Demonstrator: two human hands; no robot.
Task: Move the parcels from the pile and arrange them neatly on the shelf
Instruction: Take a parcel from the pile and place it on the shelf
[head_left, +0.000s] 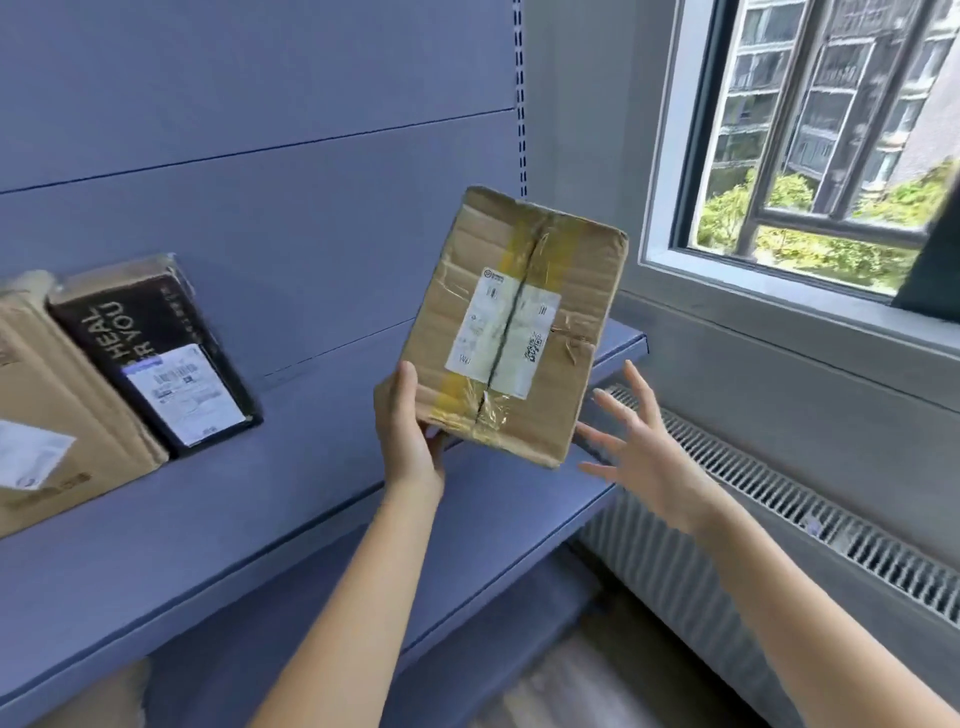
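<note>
Cardboard parcel (511, 327): left hand (410, 441) grips its 7 o'clock corner. Right hand (649, 457): fingers spread wide, at parcel's 4 o'clock.

1. a blue shelf (311, 519) runs from the left edge towards the window side, with a blue back panel (260, 208) behind it.
2. a brown cardboard box (57, 415) stands on the shelf at the far left, partly cut off.
3. a black parcel (156, 353) with a white label (184, 392) stands just beside the box, against the back panel.
4. a lower shelf (493, 587) shows beneath.
</note>
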